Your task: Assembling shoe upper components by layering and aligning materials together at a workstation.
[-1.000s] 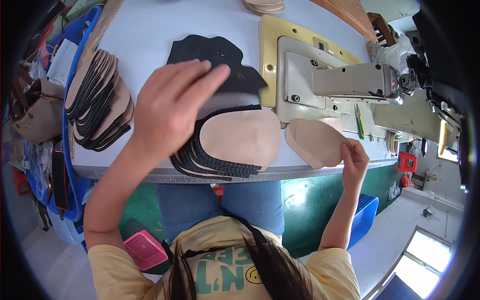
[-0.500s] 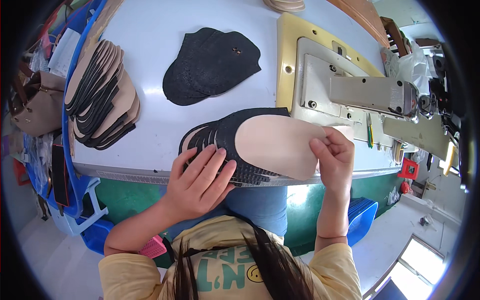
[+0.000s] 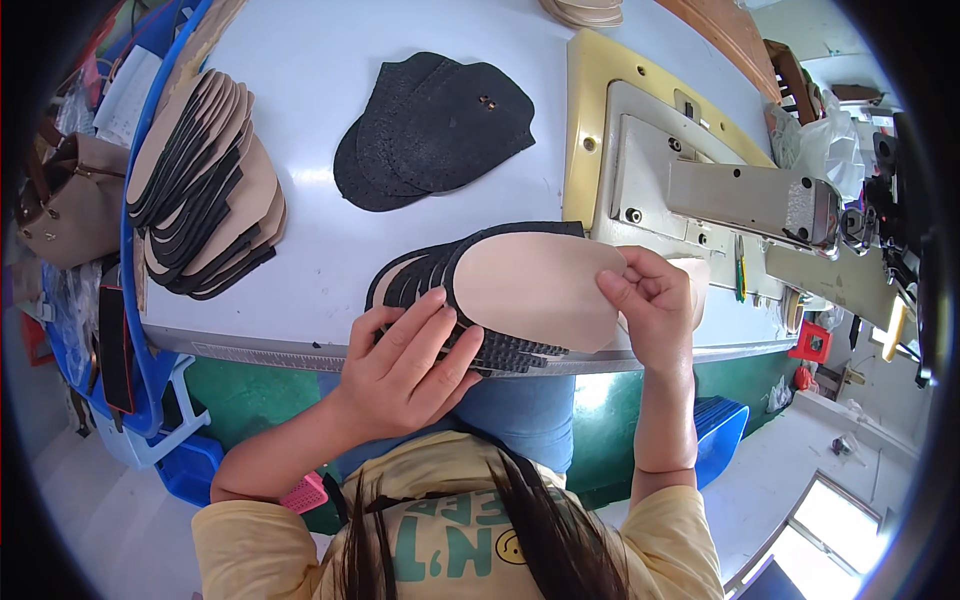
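1. Since half a second ago, the beige piece has slid a little to the left over the black stack, and the right hand has come along with it.
2. Right now the beige piece is on top of the black stack, at the near edge of the table. I cannot tell if it lies flat all the way or is lifted a bit.
3. The right hand pinches the right end of the beige piece, with the thumb on top and the other fingers curled.
4. The left hand has its fingers spread, and the tips rest on the near left part of the black stack.
5. The beige piece looks thin, light and bendy, like soft leather. It should not break, but it could crease or slip. The rim is a good place to hold it, with a gentle pinch.
6. Another beige piece peeks out just right of the right hand, near the sewing machine.
7. Some flat black pieces overlap farther back, and a fanned pile of beige and black lies at the left.
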The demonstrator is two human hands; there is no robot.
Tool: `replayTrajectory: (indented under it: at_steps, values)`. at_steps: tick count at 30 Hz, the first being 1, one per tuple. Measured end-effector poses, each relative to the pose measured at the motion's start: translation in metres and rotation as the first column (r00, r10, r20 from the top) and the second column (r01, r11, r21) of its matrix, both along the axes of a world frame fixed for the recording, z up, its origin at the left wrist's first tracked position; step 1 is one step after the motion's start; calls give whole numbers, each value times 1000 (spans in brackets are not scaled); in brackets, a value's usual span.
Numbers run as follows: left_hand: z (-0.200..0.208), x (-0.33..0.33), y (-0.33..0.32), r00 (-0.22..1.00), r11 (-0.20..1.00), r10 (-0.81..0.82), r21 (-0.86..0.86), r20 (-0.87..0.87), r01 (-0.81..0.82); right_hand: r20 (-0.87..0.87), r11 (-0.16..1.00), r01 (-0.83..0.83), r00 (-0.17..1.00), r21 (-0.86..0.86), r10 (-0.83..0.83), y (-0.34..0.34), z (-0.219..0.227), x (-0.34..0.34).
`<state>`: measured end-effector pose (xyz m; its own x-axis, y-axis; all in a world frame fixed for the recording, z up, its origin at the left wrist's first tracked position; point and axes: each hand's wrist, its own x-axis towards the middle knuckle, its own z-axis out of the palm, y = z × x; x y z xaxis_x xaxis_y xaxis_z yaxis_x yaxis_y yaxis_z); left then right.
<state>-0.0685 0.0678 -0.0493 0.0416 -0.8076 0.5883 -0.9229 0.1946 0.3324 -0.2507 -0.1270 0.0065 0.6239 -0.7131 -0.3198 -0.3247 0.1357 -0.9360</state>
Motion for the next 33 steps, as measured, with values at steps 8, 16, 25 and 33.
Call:
replayTrajectory:
  at_steps: [8,16,25,33]
  values:
    - [6,0,-4,999,999,1,51,47,-3,-9,999,29,1000,15,-28,-1,-3,3]
    - [4,-4,-2,995,995,19,97,100,-29,-297,384,-281,955,-880,19,30,6,10]
    - [24,11,-16,994,957,-90,282,54,71,-391,412,-529,841,-742,374,38,-18,7]
    - [65,38,-24,946,900,-145,357,-291,248,-87,453,-285,908,-845,409,39,-31,-8]
